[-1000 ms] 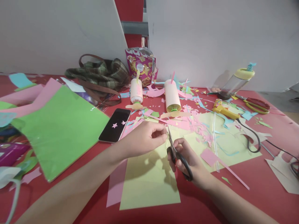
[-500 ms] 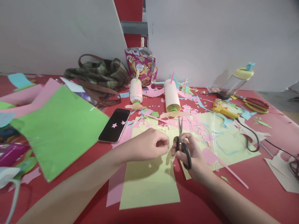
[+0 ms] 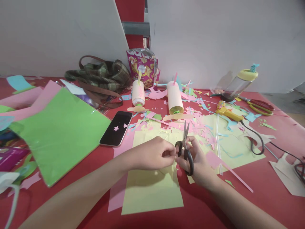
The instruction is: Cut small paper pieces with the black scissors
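In my right hand (image 3: 196, 160) are black-handled scissors (image 3: 185, 144), blades pointing away from me and slightly parted. My left hand (image 3: 158, 152) is closed in a pinch, its fingertips meeting the right hand's fingers beside the scissor handles. Whatever the pinch holds is too small or hidden to make out. Below both hands lies a pale yellow paper sheet (image 3: 152, 197), partly over a pink sheet (image 3: 116, 190). Left of them a phone (image 3: 115, 136) carries two small pink stars (image 3: 116, 128) on its dark screen.
Two paper-wrapped cylinders (image 3: 174, 97) with paper fins lie ahead among pink and blue scraps. A yellow glue gun (image 3: 228, 113), red-handled pliers (image 3: 260, 105) and a tilted clear bottle (image 3: 239, 84) are on the right. Green sheets (image 3: 64, 136), a plaid bag (image 3: 107, 74) and a snack bag (image 3: 143, 66) occupy the left and back.
My left hand has shifted slightly right and its fingertips now meet my right hand's. The scissor blades have parted a little more and tilted to the right.
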Motion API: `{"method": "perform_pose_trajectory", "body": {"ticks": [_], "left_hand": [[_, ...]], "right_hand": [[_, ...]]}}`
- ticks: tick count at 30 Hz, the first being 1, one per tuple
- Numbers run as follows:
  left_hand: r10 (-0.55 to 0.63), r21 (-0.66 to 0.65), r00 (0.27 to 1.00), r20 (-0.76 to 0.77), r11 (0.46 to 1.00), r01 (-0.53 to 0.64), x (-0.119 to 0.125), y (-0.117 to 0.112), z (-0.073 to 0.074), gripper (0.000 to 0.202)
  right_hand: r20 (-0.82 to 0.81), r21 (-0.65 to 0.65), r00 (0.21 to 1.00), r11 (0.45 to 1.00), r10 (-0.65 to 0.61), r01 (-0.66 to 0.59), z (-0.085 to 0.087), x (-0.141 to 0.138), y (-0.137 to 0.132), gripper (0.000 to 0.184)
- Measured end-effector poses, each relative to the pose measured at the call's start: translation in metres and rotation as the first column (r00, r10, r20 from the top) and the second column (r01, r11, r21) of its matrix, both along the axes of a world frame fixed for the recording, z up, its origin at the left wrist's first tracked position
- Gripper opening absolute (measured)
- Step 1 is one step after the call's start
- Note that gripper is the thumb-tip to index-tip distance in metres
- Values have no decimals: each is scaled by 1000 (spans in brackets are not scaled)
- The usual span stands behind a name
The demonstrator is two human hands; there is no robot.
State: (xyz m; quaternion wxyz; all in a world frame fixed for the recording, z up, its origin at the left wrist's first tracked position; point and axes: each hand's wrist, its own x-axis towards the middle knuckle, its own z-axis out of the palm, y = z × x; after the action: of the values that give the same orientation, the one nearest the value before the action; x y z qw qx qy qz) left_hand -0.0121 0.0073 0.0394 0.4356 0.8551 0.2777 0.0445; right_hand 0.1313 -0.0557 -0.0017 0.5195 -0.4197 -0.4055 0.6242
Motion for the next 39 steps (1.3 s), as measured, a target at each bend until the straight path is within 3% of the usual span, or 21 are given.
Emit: {"method": "perform_pose_trajectory", "body": {"ticks": [9, 20, 24, 31, 39], "left_hand": [[75, 10, 997, 11, 997, -76, 0, 3, 3, 18], [33, -30, 999, 35, 999, -32, 2, 2, 0, 18], [133, -40, 984, 123, 991, -129, 2, 5, 2, 17], [379, -173, 879, 291, 924, -341, 2, 8, 2, 20], [374, -255, 863, 341, 920, -298, 4, 3, 3, 20]], "right_hand": [[17, 21, 994, 994, -106, 105, -1, 0, 2, 35], [-23, 50, 992, 990, -127, 128, -2, 1, 2, 37], [-40, 24, 996, 997, -78, 79, 0, 0, 2, 37], [-34, 79, 994, 991, 108, -105, -4, 1, -2, 37], [-36, 99, 989, 985, 146, -142, -5, 2, -2, 34]]}}
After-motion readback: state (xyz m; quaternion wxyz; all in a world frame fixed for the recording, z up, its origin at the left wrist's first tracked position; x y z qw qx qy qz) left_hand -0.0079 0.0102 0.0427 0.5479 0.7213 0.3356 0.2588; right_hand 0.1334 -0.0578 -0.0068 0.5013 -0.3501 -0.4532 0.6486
